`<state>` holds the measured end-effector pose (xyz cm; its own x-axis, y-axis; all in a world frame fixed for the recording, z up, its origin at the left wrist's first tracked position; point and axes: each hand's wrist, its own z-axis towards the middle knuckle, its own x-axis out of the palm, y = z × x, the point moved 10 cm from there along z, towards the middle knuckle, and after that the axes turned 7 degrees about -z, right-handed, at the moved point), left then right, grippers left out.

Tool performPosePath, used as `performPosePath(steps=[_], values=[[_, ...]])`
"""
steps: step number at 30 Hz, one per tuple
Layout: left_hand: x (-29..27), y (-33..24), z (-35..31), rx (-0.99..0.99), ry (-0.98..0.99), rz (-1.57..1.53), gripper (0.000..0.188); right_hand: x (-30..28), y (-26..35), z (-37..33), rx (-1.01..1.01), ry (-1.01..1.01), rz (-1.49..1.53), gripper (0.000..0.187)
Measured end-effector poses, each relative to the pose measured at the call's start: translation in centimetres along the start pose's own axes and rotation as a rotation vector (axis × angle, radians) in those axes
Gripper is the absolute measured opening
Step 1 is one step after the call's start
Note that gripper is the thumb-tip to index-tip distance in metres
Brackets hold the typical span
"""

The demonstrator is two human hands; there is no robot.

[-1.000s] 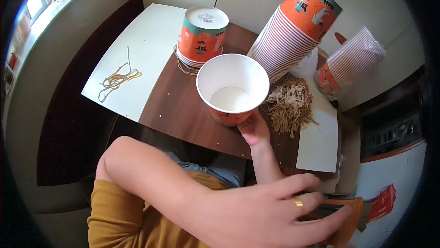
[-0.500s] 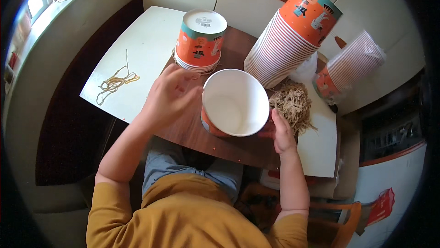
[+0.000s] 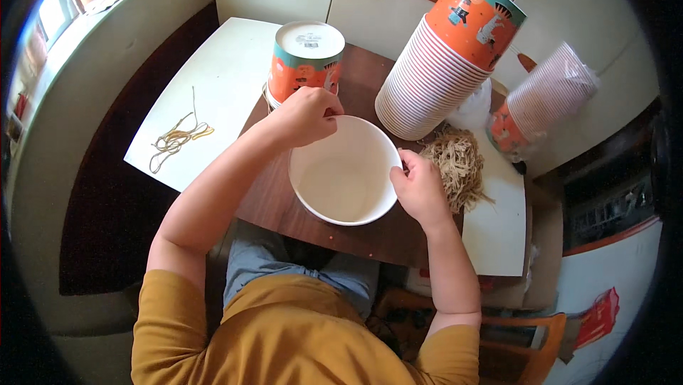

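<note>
Head view: looks down on a table, dark brown wood through the middle, white at both ends.

Paper tub: round, white inside, mouth up toward the camera. Sits between the two hands, over the near part of the brown wood. Cannot tell whether its base rests there.

Left hand: at the upper left of the tub's rim, fingers curled in. Tips partly hidden; cannot tell whether they pinch the rim.

Right hand: at the right side of the rim, thumb and bent fingers pinching it.

Upturned tubs: short nested set just beyond the left hand, orange with a green band, pale base uppermost.

Tall stack: many nested tubs, rims showing as close white rings, top one orange and green. Slants rightward in the fisheye.

Cord bundle: tan strands, heaped just beside the right hand.

Loose cords: yellowish, loosely tangled on the white left end, well apart from the hands.

Wrapped stack: more nested tubs in clear plastic, far right.

Clothing: mustard top, blue trousers.
</note>
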<state>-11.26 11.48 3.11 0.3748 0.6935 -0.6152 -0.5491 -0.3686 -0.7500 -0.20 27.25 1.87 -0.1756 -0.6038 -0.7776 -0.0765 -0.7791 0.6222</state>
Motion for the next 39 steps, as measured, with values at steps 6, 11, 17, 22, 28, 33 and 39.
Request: performPosePath(steps=[6,11,17,22,28,33,39], values=[[0.1,0.1,-0.1,-0.020,-0.047,0.125,0.018,0.0,1.1,-0.3,-0.060,-0.040,-0.034,0.019],[0.4,0.2,0.1,-0.061,-0.005,0.189,0.019,0.1,1.3,-0.4,-0.019,0.014,-0.043,0.019],[0.2,1.5,-0.2,-0.166,-0.035,0.101,0.023,0.1,1.4,-0.2,-0.068,-0.020,-0.032,0.021],[0.1,1.2,-0.7,-0.154,-0.035,-0.037,0.021,0.3,1.2,0.1,-0.044,-0.002,-0.027,0.023],[0.0,0.4,-0.6,-0.102,-0.072,0.110,0.021,0.4,1.6,0.1,-0.039,0.015,-0.031,0.024],[0.1,0.4,-0.4,-0.136,-0.062,0.198,0.022,0.4,1.8,0.1,-0.044,0.016,-0.021,0.024],[0.4,0.7,-0.1,-0.160,-0.009,0.272,0.023,0.6,1.8,0.2,-0.059,0.009,-0.008,0.024]])
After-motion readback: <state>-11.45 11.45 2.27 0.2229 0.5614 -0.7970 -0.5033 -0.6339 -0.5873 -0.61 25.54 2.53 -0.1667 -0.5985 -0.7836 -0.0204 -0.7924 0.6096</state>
